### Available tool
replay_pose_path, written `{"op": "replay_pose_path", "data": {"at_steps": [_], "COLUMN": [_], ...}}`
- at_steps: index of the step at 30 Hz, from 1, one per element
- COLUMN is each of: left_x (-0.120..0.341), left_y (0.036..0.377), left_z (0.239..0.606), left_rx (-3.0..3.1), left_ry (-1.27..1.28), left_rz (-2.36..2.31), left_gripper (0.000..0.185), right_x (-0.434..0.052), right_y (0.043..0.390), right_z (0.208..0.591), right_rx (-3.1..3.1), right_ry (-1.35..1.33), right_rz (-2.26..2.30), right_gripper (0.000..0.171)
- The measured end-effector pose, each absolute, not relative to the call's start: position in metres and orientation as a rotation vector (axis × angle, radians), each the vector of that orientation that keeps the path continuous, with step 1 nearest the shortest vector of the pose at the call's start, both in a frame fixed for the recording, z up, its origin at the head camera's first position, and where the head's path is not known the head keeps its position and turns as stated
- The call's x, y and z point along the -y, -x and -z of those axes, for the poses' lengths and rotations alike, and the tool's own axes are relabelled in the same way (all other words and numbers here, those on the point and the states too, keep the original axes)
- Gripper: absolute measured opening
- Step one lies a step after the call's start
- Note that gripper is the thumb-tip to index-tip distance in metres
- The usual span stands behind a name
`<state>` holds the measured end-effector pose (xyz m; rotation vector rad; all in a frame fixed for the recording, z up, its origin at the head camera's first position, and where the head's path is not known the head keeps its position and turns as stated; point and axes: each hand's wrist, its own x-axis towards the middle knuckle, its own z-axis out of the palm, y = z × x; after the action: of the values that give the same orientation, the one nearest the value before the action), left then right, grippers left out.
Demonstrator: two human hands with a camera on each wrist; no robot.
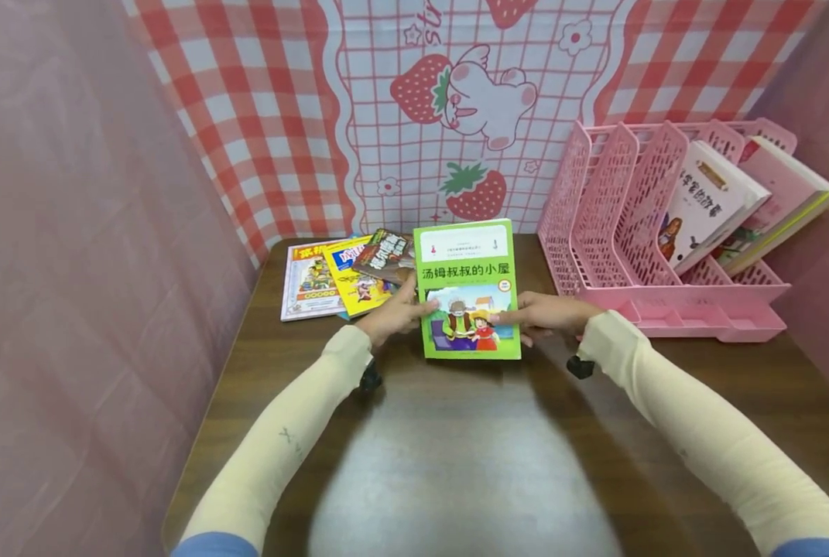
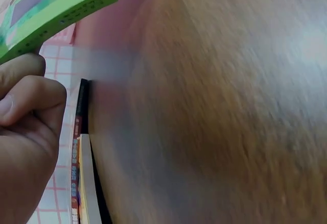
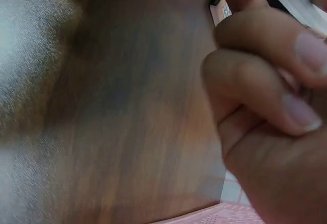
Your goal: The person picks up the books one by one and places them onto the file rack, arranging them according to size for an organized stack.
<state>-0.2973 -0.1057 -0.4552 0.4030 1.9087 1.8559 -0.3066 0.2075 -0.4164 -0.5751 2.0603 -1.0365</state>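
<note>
Both the left hand (image 1: 393,316) and the right hand (image 1: 546,314) grip the glossy green book (image 1: 467,288), titled 汤姆叔叔的小屋, by its side edges above the brown wood-grain worktop (image 1: 456,456), left of a pink perforated plastic rack (image 1: 637,232).

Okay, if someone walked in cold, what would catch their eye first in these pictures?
The bright green book at the middle of the wooden table, held at its side edges by the left hand and right hand. Next, the pink file rack at the right with books leaning in it, and the strawberry-print cloth behind.
</note>
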Motion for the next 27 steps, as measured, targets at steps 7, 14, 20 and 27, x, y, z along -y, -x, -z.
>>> {"op": "replay_pose_path", "data": {"at_steps": [7, 14, 20, 27], "left_x": [0.098, 0.09, 0.079, 0.056], "left_y": [0.298, 0.299, 0.303, 0.303], "left_z": [0.461, 0.46, 0.461, 0.461], "left_rx": [-2.011, -2.054, -2.138, -2.189], "left_ry": [-0.341, -0.24, -0.253, -0.253], "left_rz": [-1.819, -1.752, -1.649, -1.546], "left_gripper": [0.042, 0.039, 0.04, 0.043], "right_x": [-0.211, -0.225, -0.248, -0.272], "right_y": [0.299, 0.287, 0.283, 0.279], "right_z": [0.413, 0.407, 0.396, 0.386], "right_rx": [-2.148, -2.287, -2.357, -2.478], "right_ry": [0.692, 0.653, 0.533, 0.377], "right_rz": [1.103, 1.169, 1.377, 1.534], "right_gripper": [0.061, 0.055, 0.043, 0.045]}}
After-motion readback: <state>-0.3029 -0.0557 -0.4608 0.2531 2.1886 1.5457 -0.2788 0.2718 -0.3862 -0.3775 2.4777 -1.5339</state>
